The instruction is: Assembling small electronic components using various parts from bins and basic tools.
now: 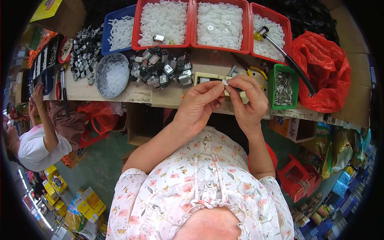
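Over the bench's front edge my two hands meet, fingertips together at a small white plastic part [225, 82]. My left hand [200, 105] pinches it from the left with thumb and forefinger. From the other side, my right hand [250, 100] is closed on it too, its fingers curled; a dark bit shows by that palm, too hidden to name. Behind the fingers lies a cream-coloured fixture [216, 76], partly covered. Left of it is a heap of small motors [164, 68], silver and black. Yellow-handled pliers [258, 72] rest just beyond my right hand.
Red trays [191, 24] and a blue tray [105, 40] of white plastic parts line the back. A round metal dish [97, 82], a green tray [275, 100] of metal pins, a black-shafted tool [296, 66] and a red bag [320, 76] flank them. A co-worker [44, 144] sits left.
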A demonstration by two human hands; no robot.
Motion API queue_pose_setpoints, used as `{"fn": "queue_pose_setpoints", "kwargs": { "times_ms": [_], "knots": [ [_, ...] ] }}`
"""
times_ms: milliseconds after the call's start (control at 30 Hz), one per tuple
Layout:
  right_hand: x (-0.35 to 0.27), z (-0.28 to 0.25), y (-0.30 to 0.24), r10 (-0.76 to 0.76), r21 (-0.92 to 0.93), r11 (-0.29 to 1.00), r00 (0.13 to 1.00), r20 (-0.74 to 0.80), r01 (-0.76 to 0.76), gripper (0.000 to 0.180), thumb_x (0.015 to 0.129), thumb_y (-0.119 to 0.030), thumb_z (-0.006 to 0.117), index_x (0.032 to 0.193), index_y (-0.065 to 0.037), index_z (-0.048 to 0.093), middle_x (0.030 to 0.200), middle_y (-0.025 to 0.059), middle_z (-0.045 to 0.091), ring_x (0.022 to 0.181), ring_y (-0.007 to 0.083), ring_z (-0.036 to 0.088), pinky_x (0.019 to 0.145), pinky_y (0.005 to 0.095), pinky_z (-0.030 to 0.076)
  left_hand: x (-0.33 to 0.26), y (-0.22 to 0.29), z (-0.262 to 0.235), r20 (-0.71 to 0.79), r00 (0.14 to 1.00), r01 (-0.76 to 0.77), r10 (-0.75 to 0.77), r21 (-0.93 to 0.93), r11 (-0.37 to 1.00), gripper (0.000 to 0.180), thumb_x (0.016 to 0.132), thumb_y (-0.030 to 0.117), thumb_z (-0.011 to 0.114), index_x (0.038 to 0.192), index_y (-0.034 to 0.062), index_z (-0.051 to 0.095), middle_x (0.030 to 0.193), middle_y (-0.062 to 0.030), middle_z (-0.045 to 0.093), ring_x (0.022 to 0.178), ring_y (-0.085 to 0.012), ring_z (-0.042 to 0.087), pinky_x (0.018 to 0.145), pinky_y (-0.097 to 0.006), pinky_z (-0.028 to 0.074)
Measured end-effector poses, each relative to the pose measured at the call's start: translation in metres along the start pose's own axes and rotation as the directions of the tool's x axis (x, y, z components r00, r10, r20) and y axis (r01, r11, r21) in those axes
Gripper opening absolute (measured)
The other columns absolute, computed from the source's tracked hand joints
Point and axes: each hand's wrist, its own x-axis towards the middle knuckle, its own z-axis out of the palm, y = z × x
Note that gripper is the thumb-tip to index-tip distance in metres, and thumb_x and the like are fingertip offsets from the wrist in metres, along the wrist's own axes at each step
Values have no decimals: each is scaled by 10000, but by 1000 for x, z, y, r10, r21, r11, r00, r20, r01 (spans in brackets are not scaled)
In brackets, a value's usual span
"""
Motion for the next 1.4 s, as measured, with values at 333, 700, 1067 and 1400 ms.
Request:
{"fn": "queue_pose_setpoints", "kwargs": {
  "times_ms": [333,700,1067,1400],
  "knots": [
    [3,-1,30,79,-117,992,947,310,-44,159,812,46,708,953,-16,670,995,96,579,873,223,619,708,322,494,-13,22,-20,303,716,-425,629,904,49,253,838,42,753,1091,48,731,941,-61,677,866,-167,621,758,-300,501],
    [12,9,35,-13,-144,987,943,333,64,128,803,-55,717,910,-37,648,910,105,548,836,302,563,709,407,438,8,8,-46,767,524,-483,371,626,-612,327,759,57,718,1085,41,692,1141,-121,606,1113,-320,564,909,-436,461],
    [12,9,41,-9,-119,991,929,371,57,189,767,44,712,932,-22,648,968,104,571,874,266,595,760,354,480,10,10,-47,795,518,-479,316,575,-663,357,752,58,671,1105,7,670,1165,-124,601,1115,-303,559,887,-413,468],
    [14,3,35,84,-123,992,920,383,-39,156,801,41,697,934,-7,634,1036,113,596,910,256,618,797,347,490,11,19,-40,832,527,-433,172,437,-789,331,771,167,766,1066,35,692,1085,-89,606,1044,-280,579,825,-393,471]
  ]
}}
